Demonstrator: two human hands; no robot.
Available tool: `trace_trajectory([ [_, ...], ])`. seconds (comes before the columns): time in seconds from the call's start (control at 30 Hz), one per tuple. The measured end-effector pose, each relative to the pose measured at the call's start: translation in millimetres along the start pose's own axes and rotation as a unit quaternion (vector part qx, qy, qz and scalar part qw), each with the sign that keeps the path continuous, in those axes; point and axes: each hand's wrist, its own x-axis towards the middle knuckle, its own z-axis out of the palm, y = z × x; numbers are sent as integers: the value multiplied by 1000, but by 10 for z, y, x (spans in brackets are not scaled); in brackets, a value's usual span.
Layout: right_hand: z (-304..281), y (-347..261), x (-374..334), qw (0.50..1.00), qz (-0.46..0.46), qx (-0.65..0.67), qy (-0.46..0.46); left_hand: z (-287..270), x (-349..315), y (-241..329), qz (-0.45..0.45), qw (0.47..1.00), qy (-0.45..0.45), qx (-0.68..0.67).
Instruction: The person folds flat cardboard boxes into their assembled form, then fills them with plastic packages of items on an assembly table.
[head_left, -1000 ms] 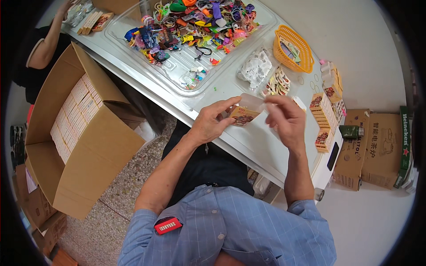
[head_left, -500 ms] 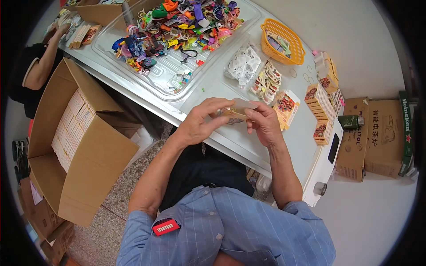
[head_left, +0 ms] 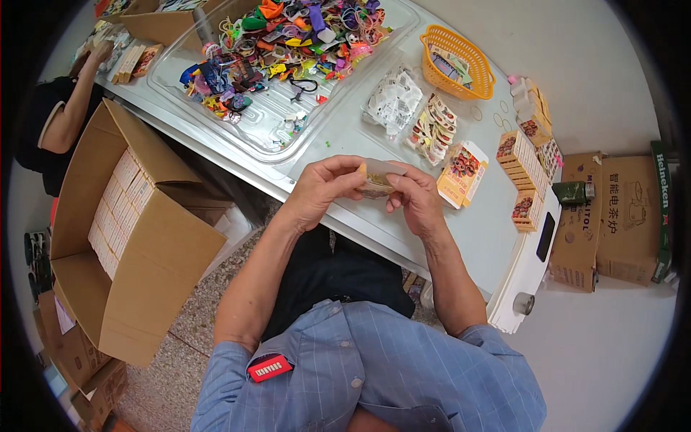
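Above the table's near edge, a small printed card piece (head_left: 377, 181), pale at its upper part, is held between my two hands. My left hand (head_left: 324, 190) pinches its left end between thumb and fingers. At the other end, my right hand (head_left: 419, 196) grips it with the thumb on the near face. The fingers hide much of it, so I cannot tell whether it is a folded box or a single card. Just right of my right hand lies an orange-and-white carton (head_left: 463, 173) with a colourful picture. Beyond it are a pile of small printed packets (head_left: 433, 131) and a clear bag of white pieces (head_left: 393, 101).
A clear plastic tray (head_left: 270, 147) of colourful small toys fills the table's far left. A yellow basket (head_left: 457, 65) stands at the back, with stacked small boxes (head_left: 520, 164) to the right. An open cardboard box (head_left: 155, 277) of packs sits left; another person's arm (head_left: 72, 111) is beyond.
My hands have drawn slightly closer together and shifted a little left with the card piece. It is turned so that more of its face shows. Both hands keep their grip.
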Motion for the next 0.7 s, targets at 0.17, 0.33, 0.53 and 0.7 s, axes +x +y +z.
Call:
trace_trajectory([
  [0.17,-77,99,25,988,-127,-82,-33,8,124,150,-91,996,13,-18],
  [0.33,-92,117,25,970,-216,-94,-54,57,193,202,-78,996,2,31],
  [0.53,-230,170,96,936,-274,-212,-65,-69,157,18,193,966,-40,169],
  [0.7,-173,184,84,945,-258,-200,-16,-115,177,103,220,922,-56,314],
])
